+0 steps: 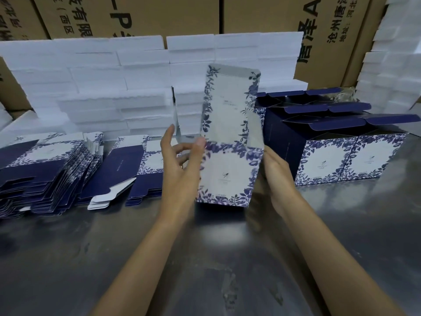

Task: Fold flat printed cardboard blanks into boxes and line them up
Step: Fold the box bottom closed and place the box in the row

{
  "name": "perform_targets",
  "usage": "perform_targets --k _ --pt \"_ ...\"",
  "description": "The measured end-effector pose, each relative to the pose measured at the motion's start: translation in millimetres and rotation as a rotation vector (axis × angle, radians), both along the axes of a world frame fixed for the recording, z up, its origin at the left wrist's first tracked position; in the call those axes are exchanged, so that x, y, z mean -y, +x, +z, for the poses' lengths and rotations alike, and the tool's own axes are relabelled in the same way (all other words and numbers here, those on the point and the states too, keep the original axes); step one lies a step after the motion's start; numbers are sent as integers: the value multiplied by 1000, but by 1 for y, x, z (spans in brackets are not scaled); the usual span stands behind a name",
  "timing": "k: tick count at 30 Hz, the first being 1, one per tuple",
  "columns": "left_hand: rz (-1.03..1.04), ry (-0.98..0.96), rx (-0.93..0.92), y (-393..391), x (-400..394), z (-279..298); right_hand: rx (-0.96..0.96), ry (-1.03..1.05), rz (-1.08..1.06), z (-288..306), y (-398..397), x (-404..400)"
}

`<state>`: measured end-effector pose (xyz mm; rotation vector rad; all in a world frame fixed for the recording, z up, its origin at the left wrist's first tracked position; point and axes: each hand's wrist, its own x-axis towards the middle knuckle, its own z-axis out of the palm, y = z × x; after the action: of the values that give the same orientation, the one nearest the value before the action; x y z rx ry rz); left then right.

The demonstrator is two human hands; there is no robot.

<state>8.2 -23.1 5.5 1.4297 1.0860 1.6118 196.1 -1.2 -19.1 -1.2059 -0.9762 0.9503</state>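
Held upright at centre, above the steel table (68,258): one blank (227,142), blue leaf border round pale panels, blurred with motion, its lower edge just over the tabletop. At its 9 o'clock edge, left hand (180,165), thumb laid on the printed face and fingers curled behind, pinching the card. At its 3 o'clock edge, right hand (275,172), palm against the side; fingers hidden behind the card, so cannot tell whether closed on it or only pressed flat.

At 9 o'clock of the hands, flat stacks (45,169) lying on the table, navy and floral faces up, fanned and uneven, with a second stack (141,169) just beside the left hand. White tabs (109,197) poking out at the near edge between the two.

At 2 to 3 o'clock, folded boxes (337,160) standing in rows, touching one another, floral fronts toward the camera, navy top flaps (355,120) open and raised. Inside the nearest ones only dark interior visible; contents, if any, impossible to make out.

At 12 o'clock, behind everything, a wall of white foam blocks (114,83) piled in layers, more of them at the far 3 o'clock edge. Behind those, brown cartons (250,14) with black printed characters.
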Motion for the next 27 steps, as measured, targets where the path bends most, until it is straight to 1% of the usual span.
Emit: perform_targets --k 3,4,8,10,13,17,23,27 --pt "8 -33 23 0 2 4 -104 16 129 6 -4 5" --pt "-3 -51 36 -1 1 4 -99 28 160 7 -6 6" --pt "-44 -129 50 -3 0 5 35 88 232 3 -11 11" --pt "-62 -152 60 -5 0 8 43 75 254 3 -12 14" --pt "-94 -160 36 -7 1 11 19 118 283 3 -15 17" --pt "-82 -166 -143 -3 2 9 -38 164 254 0 -18 16" --pt "-96 -189 -150 -6 3 9 38 206 291 -10 -15 5" --pt "-75 -180 -211 -6 6 12 70 178 205 -16 -15 -2"
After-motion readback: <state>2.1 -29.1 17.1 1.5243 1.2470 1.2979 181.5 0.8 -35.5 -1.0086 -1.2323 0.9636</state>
